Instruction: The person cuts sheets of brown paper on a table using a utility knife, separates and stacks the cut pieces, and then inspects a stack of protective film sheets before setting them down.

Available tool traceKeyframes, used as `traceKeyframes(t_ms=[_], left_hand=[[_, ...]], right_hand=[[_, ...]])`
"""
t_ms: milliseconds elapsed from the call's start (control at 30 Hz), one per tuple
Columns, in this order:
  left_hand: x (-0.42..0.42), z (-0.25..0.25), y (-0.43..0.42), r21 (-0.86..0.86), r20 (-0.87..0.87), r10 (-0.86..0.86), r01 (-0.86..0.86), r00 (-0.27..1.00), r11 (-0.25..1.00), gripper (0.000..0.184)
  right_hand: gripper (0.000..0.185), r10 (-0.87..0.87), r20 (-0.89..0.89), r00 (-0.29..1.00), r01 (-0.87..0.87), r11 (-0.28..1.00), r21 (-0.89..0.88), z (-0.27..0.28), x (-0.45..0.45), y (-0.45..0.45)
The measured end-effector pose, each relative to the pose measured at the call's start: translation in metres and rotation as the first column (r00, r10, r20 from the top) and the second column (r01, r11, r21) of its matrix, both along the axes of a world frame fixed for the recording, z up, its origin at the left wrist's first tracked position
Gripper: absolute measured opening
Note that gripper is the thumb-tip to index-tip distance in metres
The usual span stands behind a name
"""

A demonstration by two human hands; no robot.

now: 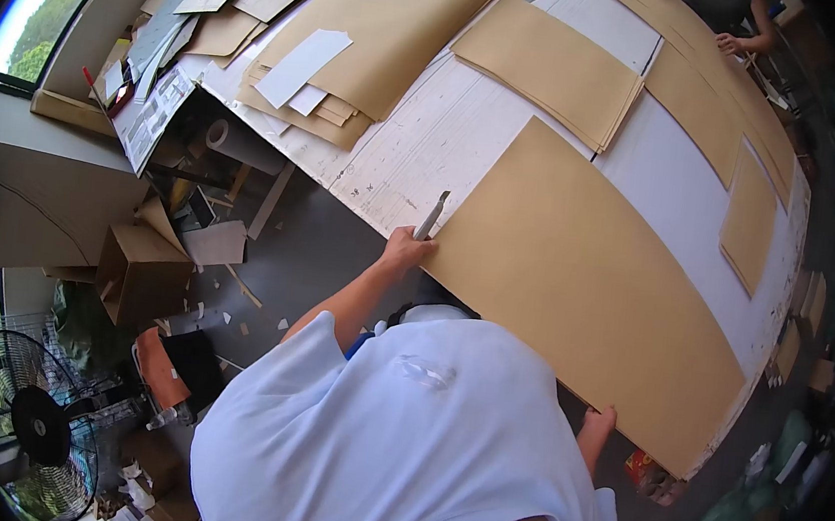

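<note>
Nearest, at the bottom middle of the frame, is one soft white cloth shirt with wrinkles. Right of it, the right hand has its fingers bent in, holding the near edge of one big, flat, smooth tan paper sheet. That sheet has straight sides and fills the middle and lower right of the tabletop, which is white, scratched and stained. Near the middle of the frame, the left hand has its fingers closed around one thin grey cutter, pointing up. This hand is at the big sheet's left corner.

Past the big sheet, at the upper middle, lies one stack of smaller tan sheets with square corners. To the right is one narrow tan strip. At the upper left, one long white paper piece lies on a tan pile. Farthest, at the upper right, one other person's hand is by the tabletop's far edge.
</note>
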State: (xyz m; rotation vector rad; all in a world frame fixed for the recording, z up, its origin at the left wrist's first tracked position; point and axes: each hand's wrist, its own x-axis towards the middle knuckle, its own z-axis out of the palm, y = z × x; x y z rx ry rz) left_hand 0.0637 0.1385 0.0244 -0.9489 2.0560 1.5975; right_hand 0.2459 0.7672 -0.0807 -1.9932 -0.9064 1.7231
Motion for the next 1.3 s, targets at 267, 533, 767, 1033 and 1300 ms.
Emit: traceKeyframes(t_ms=[267, 533, 767, 1033, 1300], left_hand=[[0.010, -0.015, -0.006, 0.132, -0.005, 0.010, -0.009, 1.000, 0.991, 0.020], [0.009, -0.020, -0.008, 0.087, -0.017, -0.023, 0.025, 1.000, 0.996, 0.020], [0.000, -0.013, -0.026, 0.006, -0.040, -0.038, 0.038, 0.998, 0.999, 0.019], [-0.011, -0.020, -0.064, -0.273, -0.066, -0.134, 0.112, 0.989, 0.955, 0.026], [-0.013, -0.019, -0.089, -0.285, -0.087, -0.093, 0.065, 0.992, 0.956, 0.026]], right_hand=[[0.018, 0.024, -0.053, 0.998, -0.027, 0.998, -0.057, 0.000, 0.000, 0.000], [0.027, 0.050, -0.043, 0.998, -0.051, 0.998, -0.032, 0.014, -0.006, -0.019], [0.027, 0.058, -0.034, 0.998, -0.060, 0.998, -0.038, 0.003, -0.007, -0.025], [0.024, 0.117, 0.002, 0.993, -0.116, 0.988, -0.101, 0.014, -0.031, -0.067], [0.016, 0.182, -0.035, 0.983, -0.185, 0.977, -0.104, 0.011, -0.031, -0.084]])
